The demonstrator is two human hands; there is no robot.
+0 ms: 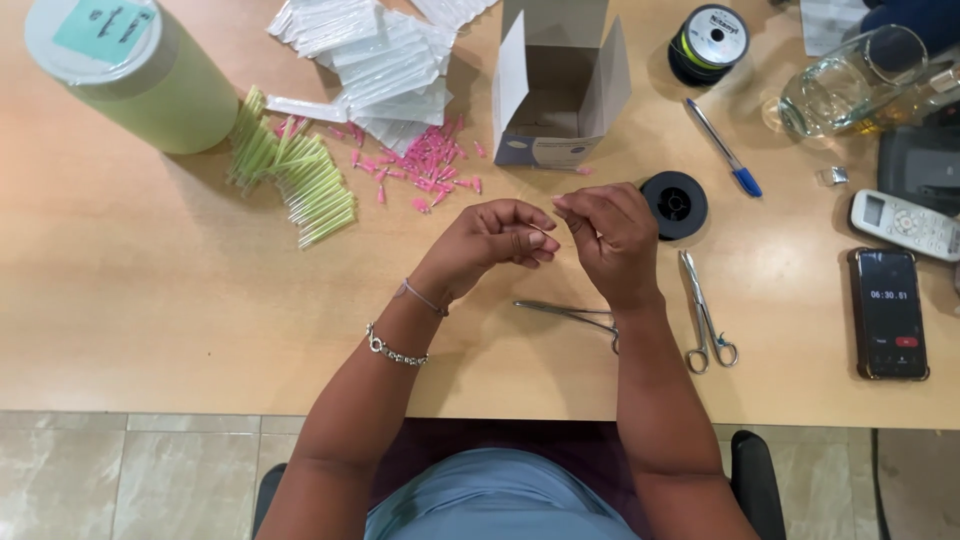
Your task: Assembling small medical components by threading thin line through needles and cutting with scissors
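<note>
Both hands meet just above the middle of the pale wooden counter (150, 300), fingertips almost touching. The left hand (495, 240) is curled with thumb and forefinger pinched narrow, and the right hand (610, 235) is pinched the same way; each grip seems to close on something very fine, perhaps a thread or thin wire stretched between them, but it is too small to make out. Anything that slight would, I judge, be light, limp and slippery, best taken between the very tips of finger and thumb, close to its end. Just beyond the right hand lies a small black plastic spool (675, 203), flat and round. Near the wrists lie slender steel forceps (565, 312), partly hidden by the right forearm, and steel scissors with ring handles (705, 315) to the right, both hard, smooth and shiny. Farther back stands an open white cardboard box (555, 90), and to its left are scattered small pink plastic tips (430, 165), a heap of thin yellow-green tubes (295, 170) and a pile of clear flat packets (375, 55). At the far left stands a tall pale green jar with a white lid (130, 70). To the right lie a blue pen (725, 150), a black phone (888, 313) and a white remote control (905, 222).
</note>
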